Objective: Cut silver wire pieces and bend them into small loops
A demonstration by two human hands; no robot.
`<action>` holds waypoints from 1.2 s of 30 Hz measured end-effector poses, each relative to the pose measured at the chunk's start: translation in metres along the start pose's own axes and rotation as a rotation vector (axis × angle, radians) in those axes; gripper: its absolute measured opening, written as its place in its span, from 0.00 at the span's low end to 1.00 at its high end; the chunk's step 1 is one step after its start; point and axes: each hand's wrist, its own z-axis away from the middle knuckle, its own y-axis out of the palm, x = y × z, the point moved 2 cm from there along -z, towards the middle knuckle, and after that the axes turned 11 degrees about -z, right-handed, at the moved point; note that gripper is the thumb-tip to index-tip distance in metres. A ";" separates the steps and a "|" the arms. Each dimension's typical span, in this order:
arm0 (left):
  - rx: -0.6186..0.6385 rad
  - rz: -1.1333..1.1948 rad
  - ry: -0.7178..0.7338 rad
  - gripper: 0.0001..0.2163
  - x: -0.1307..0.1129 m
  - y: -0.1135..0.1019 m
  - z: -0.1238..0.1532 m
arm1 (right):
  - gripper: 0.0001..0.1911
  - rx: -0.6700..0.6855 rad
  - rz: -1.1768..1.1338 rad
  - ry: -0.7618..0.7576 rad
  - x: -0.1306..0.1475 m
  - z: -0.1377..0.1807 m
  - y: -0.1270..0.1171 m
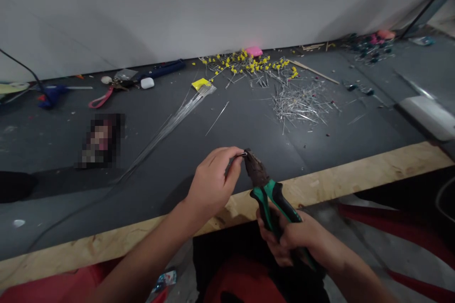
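Observation:
Near the table's front edge, my right hand (289, 234) is wrapped round the green and black handles of a pair of pliers (258, 170). Its dark jaws point up and to the left. My left hand (215, 175) pinches a thin piece of metal wire (243, 154) between thumb and forefinger. The wire's end is at the tip of the pliers' jaws; whether the jaws grip it I cannot tell. Beyond my hands, a loose pile of short wire pieces (300, 104) lies on the grey table, and a single piece (217, 118) lies apart.
A bundle of long wires (167, 128) stretches across the left of the table. Behind are yellow-tipped wire pieces (245, 64), a pink lump (254, 51) and a wooden stick (314, 72). Keys (121, 84), a white case (147, 83) and a blue glue gun (53, 96) sit at left.

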 end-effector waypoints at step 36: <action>0.569 0.676 -0.540 0.07 0.016 -0.018 -0.014 | 0.10 -0.356 0.935 -0.298 0.012 0.013 0.007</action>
